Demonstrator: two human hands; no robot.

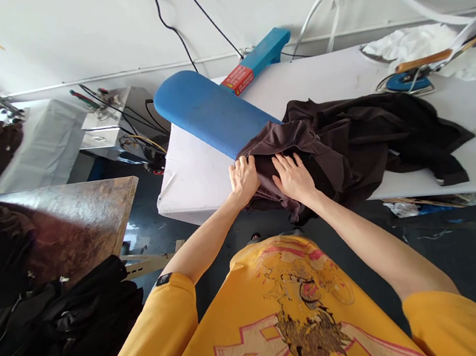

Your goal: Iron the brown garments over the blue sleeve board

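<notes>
In the head view, the dark garment (347, 143) covers the blue board's near right end (219, 110), its long axis running rightward from there. Beside that end, the left hand (245, 178) curls, pinching its edge; the right hand (296, 179) lies on the cloth, fingers slightly spread.

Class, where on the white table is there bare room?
Bare: the white tabletop between blue board and iron, behind the dark garment; the left corner in front of the board; right of the garment. Crowded: the middle, with garment, left hand and right hand; back right, with white cloth and iron.
</notes>
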